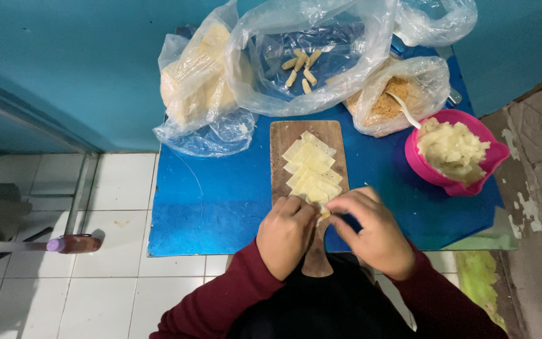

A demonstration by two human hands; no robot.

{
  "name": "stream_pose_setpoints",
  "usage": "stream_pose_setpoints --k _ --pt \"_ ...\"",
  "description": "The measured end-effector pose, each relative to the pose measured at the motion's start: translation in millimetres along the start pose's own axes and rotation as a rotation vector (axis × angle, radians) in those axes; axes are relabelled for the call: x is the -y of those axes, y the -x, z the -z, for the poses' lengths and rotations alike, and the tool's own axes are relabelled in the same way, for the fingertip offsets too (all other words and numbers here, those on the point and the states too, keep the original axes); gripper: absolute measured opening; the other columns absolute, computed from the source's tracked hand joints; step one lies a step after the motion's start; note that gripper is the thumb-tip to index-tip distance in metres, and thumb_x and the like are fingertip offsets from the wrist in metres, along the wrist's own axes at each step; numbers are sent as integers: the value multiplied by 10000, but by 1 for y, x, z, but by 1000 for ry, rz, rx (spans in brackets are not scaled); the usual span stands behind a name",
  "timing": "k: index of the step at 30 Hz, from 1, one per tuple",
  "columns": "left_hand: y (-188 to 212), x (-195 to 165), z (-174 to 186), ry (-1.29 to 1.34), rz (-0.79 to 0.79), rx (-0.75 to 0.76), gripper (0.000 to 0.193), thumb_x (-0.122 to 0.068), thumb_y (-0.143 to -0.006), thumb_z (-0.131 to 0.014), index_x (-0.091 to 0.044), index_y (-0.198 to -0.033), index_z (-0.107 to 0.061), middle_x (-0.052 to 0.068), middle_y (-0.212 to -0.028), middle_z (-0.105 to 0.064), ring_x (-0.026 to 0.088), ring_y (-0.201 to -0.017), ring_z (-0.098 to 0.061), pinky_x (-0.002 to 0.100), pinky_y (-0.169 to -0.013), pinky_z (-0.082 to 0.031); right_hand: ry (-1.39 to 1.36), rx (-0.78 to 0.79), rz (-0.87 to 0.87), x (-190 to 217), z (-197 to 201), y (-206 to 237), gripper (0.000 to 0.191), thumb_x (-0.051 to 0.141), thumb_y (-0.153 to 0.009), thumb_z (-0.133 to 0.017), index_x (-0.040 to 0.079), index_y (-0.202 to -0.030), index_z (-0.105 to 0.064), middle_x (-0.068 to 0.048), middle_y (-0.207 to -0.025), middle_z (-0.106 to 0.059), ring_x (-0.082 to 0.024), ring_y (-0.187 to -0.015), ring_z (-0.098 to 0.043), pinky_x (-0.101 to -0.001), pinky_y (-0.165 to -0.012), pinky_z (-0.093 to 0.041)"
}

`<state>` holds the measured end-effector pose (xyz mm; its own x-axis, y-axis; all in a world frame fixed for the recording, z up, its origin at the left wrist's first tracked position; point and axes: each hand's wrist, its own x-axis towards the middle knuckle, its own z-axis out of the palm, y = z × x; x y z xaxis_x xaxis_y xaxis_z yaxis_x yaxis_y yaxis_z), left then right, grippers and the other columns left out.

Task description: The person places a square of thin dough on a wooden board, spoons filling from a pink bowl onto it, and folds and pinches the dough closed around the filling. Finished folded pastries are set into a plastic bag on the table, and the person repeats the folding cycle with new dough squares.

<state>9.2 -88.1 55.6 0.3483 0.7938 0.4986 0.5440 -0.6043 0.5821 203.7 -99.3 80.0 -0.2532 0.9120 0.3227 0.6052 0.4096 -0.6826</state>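
A wooden cutting board (pixel 281 135) lies on a blue table (pixel 208 201), with several pale yellow dough sheets (pixel 312 166) stacked along it. My left hand (pixel 285 233) and my right hand (pixel 371 232) meet at the board's near end, both pinching a small pale dough piece (pixel 324 216) between the fingertips. The piece is mostly hidden by my fingers. Both arms wear dark red sleeves.
A pink bowl of white mash (pixel 453 150) stands at the right. Behind the board lie a bag of brown crumbs with a spoon (pixel 396 97), an open plastic bag holding small rolls (pixel 302 66), and a bag of pale sheets (pixel 199 81). White floor tiles lie to the left.
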Motion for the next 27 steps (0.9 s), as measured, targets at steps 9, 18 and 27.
stream_pose_setpoints --k 9,18,27 --pt "-2 4 9 -4 -30 148 321 -273 -868 -760 -2 -1016 -674 154 -968 -621 347 -895 -589 419 -789 -505 216 34 201 -9 6 -8 237 134 -781 -776 124 -1017 -777 -14 -965 -670 -262 -960 -572 -384 -858 -457" --pt "-8 7 8 -40 -16 222 385 -322 -852 -768 -13 -1053 -659 157 -996 -621 350 -935 -594 423 -809 -507 222 32 226 -14 1 -14 91 91 -836 -689 89 -919 -724 -42 -919 -657 -287 -933 -574 -398 -811 -443" --pt "-12 6 7 -58 -44 175 144 -151 -926 -663 -14 -961 -640 172 -937 -629 363 -880 -611 438 -766 -512 138 93 123 -12 0 -19 91 143 -897 -682 61 -934 -665 -78 -931 -643 -317 -889 -551 -397 -801 -449"
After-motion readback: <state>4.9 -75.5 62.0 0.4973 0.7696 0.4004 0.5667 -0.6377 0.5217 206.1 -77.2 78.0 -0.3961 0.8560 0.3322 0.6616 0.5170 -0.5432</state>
